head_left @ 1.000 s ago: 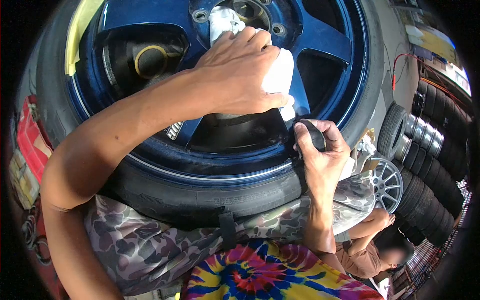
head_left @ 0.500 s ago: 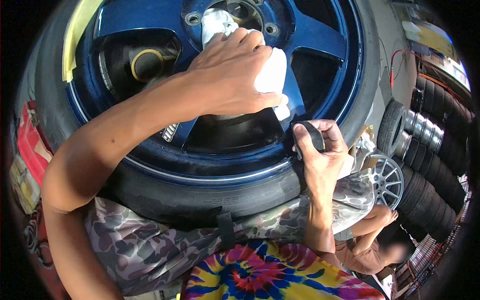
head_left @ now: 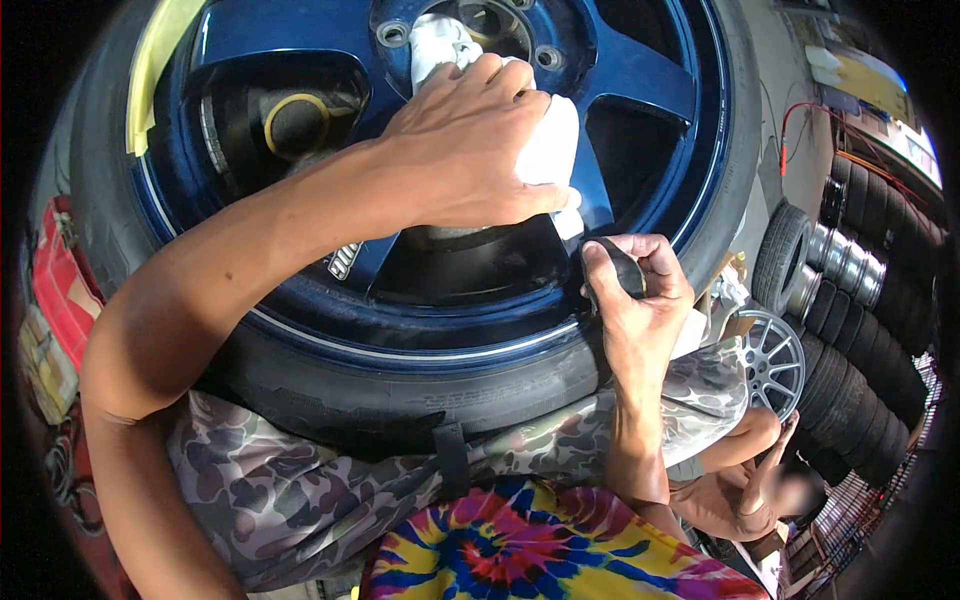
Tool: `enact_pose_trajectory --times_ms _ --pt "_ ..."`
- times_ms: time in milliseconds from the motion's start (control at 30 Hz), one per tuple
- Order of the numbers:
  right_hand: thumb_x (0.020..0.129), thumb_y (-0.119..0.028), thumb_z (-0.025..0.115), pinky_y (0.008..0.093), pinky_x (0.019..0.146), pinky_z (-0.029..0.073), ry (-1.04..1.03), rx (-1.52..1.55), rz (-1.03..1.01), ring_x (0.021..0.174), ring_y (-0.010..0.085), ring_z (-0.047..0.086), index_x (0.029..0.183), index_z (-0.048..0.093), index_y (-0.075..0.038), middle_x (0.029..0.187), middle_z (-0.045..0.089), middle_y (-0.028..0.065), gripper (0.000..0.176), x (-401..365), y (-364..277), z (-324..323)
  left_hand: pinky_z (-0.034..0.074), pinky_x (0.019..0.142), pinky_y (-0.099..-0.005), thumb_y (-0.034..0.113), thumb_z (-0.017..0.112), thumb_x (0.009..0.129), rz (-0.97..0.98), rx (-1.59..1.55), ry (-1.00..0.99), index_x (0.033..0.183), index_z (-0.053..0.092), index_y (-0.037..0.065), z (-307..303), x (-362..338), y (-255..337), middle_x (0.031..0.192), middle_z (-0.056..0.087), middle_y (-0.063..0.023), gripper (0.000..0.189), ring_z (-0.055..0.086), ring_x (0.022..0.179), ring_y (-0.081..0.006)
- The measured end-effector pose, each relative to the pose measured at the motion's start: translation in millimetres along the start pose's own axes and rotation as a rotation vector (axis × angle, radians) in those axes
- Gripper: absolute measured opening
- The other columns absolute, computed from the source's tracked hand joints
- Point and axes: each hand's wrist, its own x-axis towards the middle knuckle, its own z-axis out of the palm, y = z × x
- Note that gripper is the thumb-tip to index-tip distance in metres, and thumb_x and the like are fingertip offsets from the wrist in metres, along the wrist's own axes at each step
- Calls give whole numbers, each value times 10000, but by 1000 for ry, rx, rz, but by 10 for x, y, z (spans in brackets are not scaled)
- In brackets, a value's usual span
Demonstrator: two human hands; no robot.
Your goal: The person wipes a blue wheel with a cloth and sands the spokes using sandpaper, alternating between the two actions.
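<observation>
My left hand is closed on a white cloth and presses it against a spoke of a blue wheel rim. Part of the cloth bunches up near the hub. My right hand pinches a dark pad between thumb and fingers at the rim's near right edge, just below the cloth's lower end. The rim sits in a black tire in front of my lap. The pad's underside is hidden.
Yellow tape covers the tire's upper left edge. A red bag-like item lies at far left. At right are a loose tire, a silver wheel, stacked tires, a red cable and a seated person.
Both hands keep their grips, with only a slight shift of my right hand and the pad against the rim. The seated person's arm has moved a little.
</observation>
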Motion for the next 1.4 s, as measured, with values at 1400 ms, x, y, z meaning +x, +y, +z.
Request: enact_pose_trajectory --times_ms 1400 --pt "933 -12 806 228 737 534 -1 -86 2 782 62 667 961 711 3 859 747 27 100 -8 -38 -12 413 1111 -529 568 813 831 -26 6 -45 1397 633 -31 -8 11 10 1403 577 -188 843 531 1339 -358"
